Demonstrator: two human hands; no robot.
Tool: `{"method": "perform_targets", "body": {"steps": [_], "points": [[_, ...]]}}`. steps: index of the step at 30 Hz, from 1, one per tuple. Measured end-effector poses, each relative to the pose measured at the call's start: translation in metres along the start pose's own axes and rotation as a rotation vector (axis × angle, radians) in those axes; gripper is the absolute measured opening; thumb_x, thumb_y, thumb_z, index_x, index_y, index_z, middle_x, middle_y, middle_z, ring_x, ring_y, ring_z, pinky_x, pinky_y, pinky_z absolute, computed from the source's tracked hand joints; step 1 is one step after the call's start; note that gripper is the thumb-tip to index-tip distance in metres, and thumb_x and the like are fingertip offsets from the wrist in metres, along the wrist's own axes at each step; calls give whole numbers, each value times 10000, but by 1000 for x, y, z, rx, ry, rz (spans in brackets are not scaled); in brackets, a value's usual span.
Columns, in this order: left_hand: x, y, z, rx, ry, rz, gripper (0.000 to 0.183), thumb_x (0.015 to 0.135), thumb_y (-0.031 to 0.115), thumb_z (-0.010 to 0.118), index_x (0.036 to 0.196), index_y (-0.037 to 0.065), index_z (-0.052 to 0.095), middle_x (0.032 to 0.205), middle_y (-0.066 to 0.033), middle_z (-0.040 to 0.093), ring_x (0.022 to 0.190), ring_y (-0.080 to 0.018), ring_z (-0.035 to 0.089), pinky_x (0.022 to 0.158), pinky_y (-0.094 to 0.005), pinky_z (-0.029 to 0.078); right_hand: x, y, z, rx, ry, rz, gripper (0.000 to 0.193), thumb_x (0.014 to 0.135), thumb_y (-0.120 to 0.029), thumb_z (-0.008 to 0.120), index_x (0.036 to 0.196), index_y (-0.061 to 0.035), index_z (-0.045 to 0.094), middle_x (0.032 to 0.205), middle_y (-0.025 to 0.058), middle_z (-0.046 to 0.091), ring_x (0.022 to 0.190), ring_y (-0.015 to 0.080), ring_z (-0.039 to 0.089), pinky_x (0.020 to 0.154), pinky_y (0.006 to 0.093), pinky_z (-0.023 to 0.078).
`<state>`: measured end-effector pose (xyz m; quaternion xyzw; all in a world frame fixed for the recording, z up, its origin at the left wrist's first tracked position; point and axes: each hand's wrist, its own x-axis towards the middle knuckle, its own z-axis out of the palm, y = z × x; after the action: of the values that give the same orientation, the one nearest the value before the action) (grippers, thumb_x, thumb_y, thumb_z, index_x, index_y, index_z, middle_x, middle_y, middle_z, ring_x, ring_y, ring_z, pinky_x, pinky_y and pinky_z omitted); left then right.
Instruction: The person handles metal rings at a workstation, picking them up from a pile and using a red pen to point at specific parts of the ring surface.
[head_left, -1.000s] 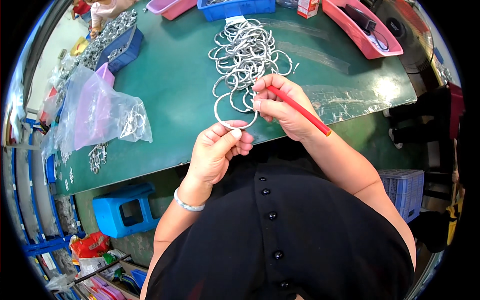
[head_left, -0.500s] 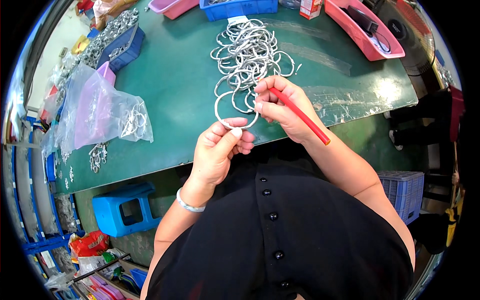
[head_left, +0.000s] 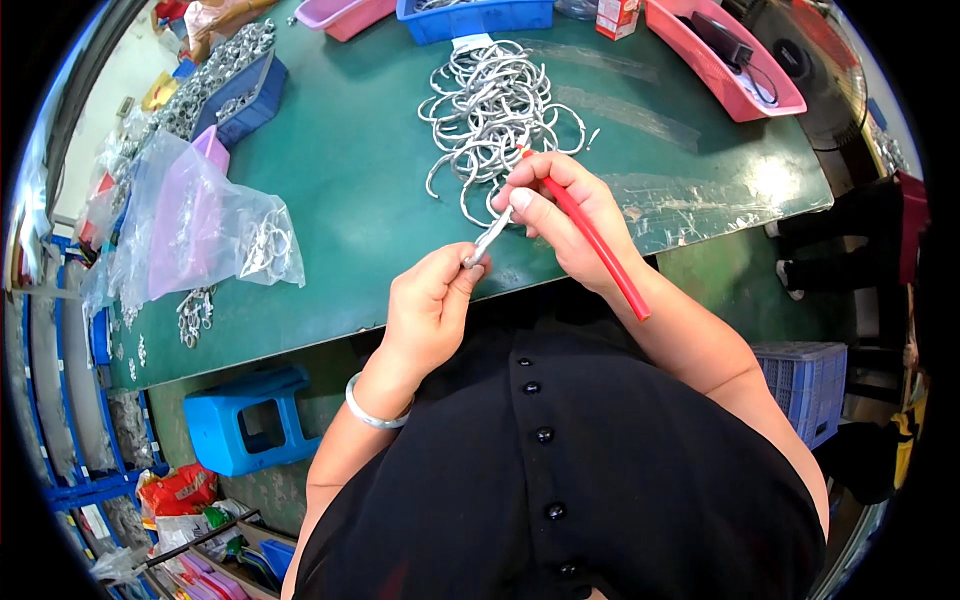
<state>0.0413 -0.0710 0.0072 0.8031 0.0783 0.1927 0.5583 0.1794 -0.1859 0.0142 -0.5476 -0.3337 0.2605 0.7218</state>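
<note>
My left hand point(head_left: 428, 308) pinches one end of a silver metal ring point(head_left: 488, 238), which is now seen nearly edge-on. The fingertips of my right hand point(head_left: 572, 222) touch the ring's far end. Across that same right hand lies a slim red rod-shaped tool point(head_left: 607, 254), gripped between thumb and fingers, its back end sticking out over the wrist. Its working tip is small and partly hidden by the fingers. Just beyond both hands is a heap of similar silver rings point(head_left: 490, 100) on the green table point(head_left: 340, 190).
Clear plastic bags point(head_left: 180, 220) lie at the left, near a blue bin point(head_left: 240, 100) of metal parts. A blue tray point(head_left: 475, 22) and a pink tray point(head_left: 730, 70) stand at the far side. Below the table's front edge is a blue stool point(head_left: 245, 418); a person's arm point(head_left: 215, 18) shows far left.
The ring has turned from facing me to nearly edge-on between my hands. My left fingers have closed tighter, and the red tool's back end has dipped towards me.
</note>
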Motion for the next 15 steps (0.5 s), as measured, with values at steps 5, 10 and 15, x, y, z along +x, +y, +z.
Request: {"method": "perform_targets", "body": {"steps": [5, 10, 15], "points": [[7, 7, -2, 513, 88, 302, 90, 782, -36, 545, 870, -16, 551, 748, -129, 577, 654, -250, 576, 601, -275, 454, -3, -3, -1, 25, 14, 19, 94, 866, -80, 485, 954, -47, 495, 911, 62, 595, 709, 72, 511, 607, 199, 420], [5, 5, -2, 607, 117, 306, 106, 759, -42, 556, 861, -11, 560, 752, -142, 577, 668, -292, 573, 600, -304, 456, -6, -3, -2, 46, 19, 57, 142, 825, -104, 579, 931, -47, 503, 802, 4, 544, 678, 52, 492, 563, 199, 417], [5, 10, 1, 655, 95, 317, 136, 739, -47, 565, 868, -3, 566, 771, -144, 586, 684, -291, 579, 607, -323, 461, -11, 1, -4, 150, -49, 100, 227, 802, -20, 570, 1005, -54, 474, 939, 79, 573, 741, 103, 556, 599, 215, 470]]}}
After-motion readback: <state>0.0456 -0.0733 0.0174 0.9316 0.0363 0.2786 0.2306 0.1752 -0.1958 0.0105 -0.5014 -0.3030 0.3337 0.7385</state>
